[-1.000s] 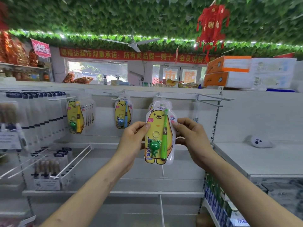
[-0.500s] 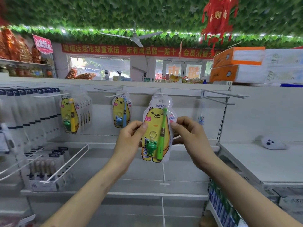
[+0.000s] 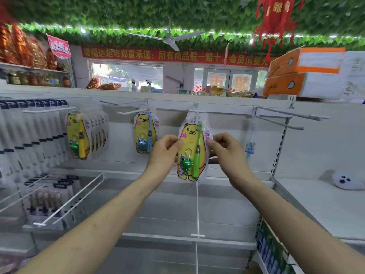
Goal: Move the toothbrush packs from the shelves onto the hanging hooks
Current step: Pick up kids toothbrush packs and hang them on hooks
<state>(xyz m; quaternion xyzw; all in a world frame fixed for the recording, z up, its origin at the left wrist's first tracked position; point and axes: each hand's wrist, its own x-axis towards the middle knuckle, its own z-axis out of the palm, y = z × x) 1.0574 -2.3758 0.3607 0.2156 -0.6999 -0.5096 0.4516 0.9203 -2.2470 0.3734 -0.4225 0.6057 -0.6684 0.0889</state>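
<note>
Upright, the glossy clear-plastic toothbrush pack (image 3: pixel 189 135) with its yellow bear-shaped card keeps its long axis vertical. The green toothbrush (image 3: pixel 198 149) inside points bristles up and handle down, with a moulded green frog charm (image 3: pixel 186 164) just beside the handle. The pack's rounded top sits at the white wire hook (image 3: pixel 197 111); whether the hole is threaded cannot be told. The left hand (image 3: pixel 163 153) pinches the left edge, thumb on the front, fingers curled behind. The right hand (image 3: pixel 227 153) pinches the right edge likewise. Further left, a blue-brush bear pack (image 3: pixel 145 133) and bunched yellow-brush bear packs (image 3: pixel 79 135) hang from hooks.
</note>
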